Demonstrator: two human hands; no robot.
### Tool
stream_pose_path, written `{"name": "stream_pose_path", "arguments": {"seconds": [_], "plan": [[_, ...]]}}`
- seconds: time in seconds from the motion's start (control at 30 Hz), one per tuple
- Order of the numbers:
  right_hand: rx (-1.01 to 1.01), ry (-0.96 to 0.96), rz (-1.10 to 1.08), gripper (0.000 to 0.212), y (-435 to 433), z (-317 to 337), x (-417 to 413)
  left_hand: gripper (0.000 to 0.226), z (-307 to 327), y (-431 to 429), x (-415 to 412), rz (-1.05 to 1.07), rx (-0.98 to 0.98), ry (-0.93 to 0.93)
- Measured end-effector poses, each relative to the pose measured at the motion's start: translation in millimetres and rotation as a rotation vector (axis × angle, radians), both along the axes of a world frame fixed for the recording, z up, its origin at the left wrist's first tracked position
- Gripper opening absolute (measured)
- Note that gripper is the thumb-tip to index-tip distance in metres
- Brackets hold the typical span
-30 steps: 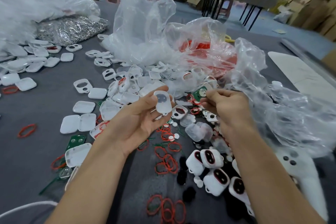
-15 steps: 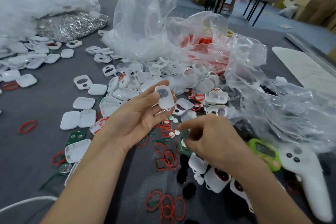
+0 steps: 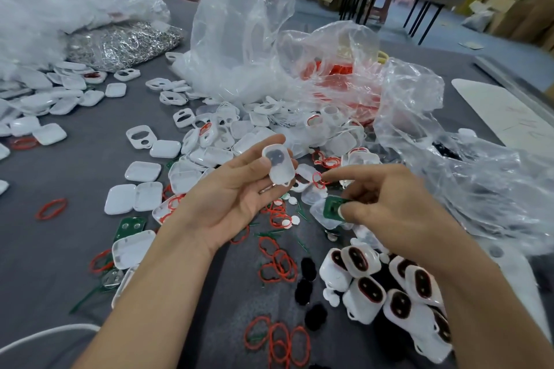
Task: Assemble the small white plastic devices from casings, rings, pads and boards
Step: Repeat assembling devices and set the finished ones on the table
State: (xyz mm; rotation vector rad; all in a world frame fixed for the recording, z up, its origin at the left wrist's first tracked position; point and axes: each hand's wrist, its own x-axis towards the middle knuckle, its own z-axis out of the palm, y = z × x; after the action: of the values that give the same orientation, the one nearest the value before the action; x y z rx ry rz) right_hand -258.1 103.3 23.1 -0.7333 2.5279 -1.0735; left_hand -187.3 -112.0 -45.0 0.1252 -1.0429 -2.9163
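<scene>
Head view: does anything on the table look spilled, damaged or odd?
Nothing looks damaged. White casings lie spilled beside the clear bag on the table; red rings lie scattered. The left hand holds a casing, and the right hand pinches a green board.

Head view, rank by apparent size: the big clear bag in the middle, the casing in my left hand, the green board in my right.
1. clear bag
2. casing
3. green board, partly covered, so approximate

Centre: white casing point(image 3: 277, 166), dark grey blotch on its face. Right of it: green board point(image 3: 332, 209). Lower frame: red rings point(image 3: 281, 262), black pads point(image 3: 308, 268), white devices point(image 3: 367, 293) with dark ovals rimmed red. Table point(image 3: 75, 177) plain grey.
</scene>
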Motion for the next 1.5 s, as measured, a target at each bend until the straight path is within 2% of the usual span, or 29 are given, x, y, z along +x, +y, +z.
{"name": "stream_pose_path", "arguments": {"seconds": [0.13, 0.23, 0.3, 0.4, 0.63, 0.8, 0.93, 1.23, 1.5], "plan": [[-0.489, -0.165, -0.085, 0.036, -13.2, 1.1, 4.0, 0.04, 1.3, 2.4, -0.5, -0.019, -0.012, 0.024], [-0.665, -0.253, -0.178, 0.02, -27.5, 1.8, 8.0, 0.039, 2.7, 4.3, 0.6, -0.03, -0.016, 0.033], [-0.73, -0.318, -0.224, 0.024, -35.5, 0.9, 8.6, 0.04, 3.5, 4.5, 1.3, -0.044, -0.019, 0.032], [-0.698, -0.28, -0.222, 0.031, -41.6, -1.9, 8.5, 0.041, 4.4, 4.0, 2.3, -0.101, -0.062, 0.04], [-0.667, -0.178, -0.126, 0.028, -39.7, -3.6, 8.8, 0.059, 2.0, 4.7, 2.6, -0.196, -0.155, 0.04], [-0.729, -0.277, -0.143, 0.029, -31.9, -2.9, 5.5, 0.045, 2.0, 6.2, 2.6, -0.199, -0.148, 0.013], [-0.721, -0.327, -0.079, 0.029, -27.8, -1.4, 4.9, 0.051, 1.3, 7.0, 2.3, -0.199, -0.178, -0.023], [-0.547, -0.105, -0.013, 0.026, -32.9, -4.4, 14.2, 0.044, -2.4, 7.3, 1.6, -0.241, -0.241, -0.032], [-0.474, -0.034, -0.031, 0.025, -32.5, -8.1, 13.5, 0.037, -1.6, 8.9, 1.0, -0.241, -0.216, -0.045]]}}
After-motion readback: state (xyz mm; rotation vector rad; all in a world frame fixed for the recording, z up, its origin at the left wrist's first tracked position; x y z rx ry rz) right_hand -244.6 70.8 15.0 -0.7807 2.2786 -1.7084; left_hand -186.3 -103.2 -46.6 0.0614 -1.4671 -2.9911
